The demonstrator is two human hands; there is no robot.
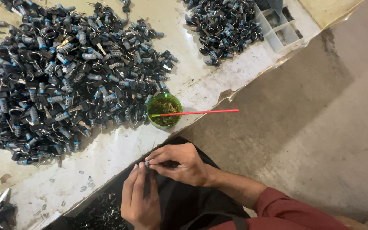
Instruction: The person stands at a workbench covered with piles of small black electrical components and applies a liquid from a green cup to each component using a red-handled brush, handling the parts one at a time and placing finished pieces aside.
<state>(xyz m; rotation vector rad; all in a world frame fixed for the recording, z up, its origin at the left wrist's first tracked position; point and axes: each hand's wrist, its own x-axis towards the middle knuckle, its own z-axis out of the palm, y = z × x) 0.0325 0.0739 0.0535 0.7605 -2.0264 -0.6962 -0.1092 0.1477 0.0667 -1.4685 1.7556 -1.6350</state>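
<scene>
Head view. The left hand [140, 200] and right hand [179, 164] meet just below the desk [120, 147] edge, their fingers [150, 159] pinched together on a small metal lock part [147, 163]. A large pile of black keys and lock cylinders [64, 76] lies on the desk beside a green cup [164, 110] holding a red stick [201, 112].

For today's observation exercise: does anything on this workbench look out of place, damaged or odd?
Yes. The table covering is torn and curling along its edge. A red stick juts out of the green cup, overhanging that edge. A few small metal bits lie scattered apart from the big pile.
</scene>
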